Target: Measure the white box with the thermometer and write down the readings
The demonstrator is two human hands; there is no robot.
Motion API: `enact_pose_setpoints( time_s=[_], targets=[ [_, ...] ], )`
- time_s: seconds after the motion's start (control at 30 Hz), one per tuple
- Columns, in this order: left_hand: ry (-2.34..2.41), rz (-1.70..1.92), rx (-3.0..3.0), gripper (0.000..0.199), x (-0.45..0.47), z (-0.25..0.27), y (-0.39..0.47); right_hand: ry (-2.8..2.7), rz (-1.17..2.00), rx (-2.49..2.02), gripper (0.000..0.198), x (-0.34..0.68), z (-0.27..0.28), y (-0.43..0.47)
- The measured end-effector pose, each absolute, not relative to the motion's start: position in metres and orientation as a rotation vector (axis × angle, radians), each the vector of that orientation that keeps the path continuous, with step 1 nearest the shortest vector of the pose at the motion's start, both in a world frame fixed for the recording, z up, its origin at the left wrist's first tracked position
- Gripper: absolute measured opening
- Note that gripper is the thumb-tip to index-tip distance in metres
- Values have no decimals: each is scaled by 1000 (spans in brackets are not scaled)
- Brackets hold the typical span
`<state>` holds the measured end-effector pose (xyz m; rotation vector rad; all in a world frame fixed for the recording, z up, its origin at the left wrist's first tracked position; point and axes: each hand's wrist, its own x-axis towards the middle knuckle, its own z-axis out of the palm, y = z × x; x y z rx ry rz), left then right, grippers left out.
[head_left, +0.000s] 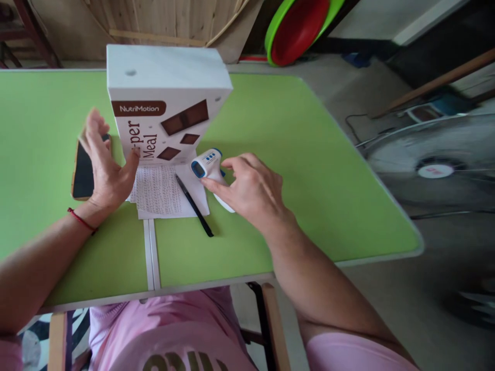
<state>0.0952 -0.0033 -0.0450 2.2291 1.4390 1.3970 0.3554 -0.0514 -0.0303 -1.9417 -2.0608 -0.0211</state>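
Observation:
A white NutriMotion box (170, 72) with brown bar pictures stands upright on the green table. My left hand (106, 159) is at the box's left side, fingers spread and thumb at its front lower edge. Beneath that hand lies a phone (83, 172) with a dark screen. My right hand (255, 188) is beside a white and blue infrared thermometer (209, 164), thumb and forefinger apart around its body; a firm grip does not show. Handwritten paper sheets (158, 193) lie in front of the box, with a black pen (195, 207) slanting across them.
The green folding table (309, 206) has a pale edge and a metal seam (151, 257) running towards me. On the right stands a floor fan (436, 170). Green and red basins (299, 31) lean behind the table, near a wooden board (166, 20).

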Motion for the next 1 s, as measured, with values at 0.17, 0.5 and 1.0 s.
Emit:
enact_pose_setpoints(
  time_s=[0.17,0.5,1.0],
  targets=[
    [1148,1626,2605,37,120,-21,-39,-2220,101,-1480,18,338,-43,-66],
    [1099,-83,3132,107,152,-25,-140,-2189,320,-1251,30,344,-42,-65],
    [1073,-372,3220,90,152,-19,-154,-1395,1042,-1182,30,323,-47,-103]
  ],
)
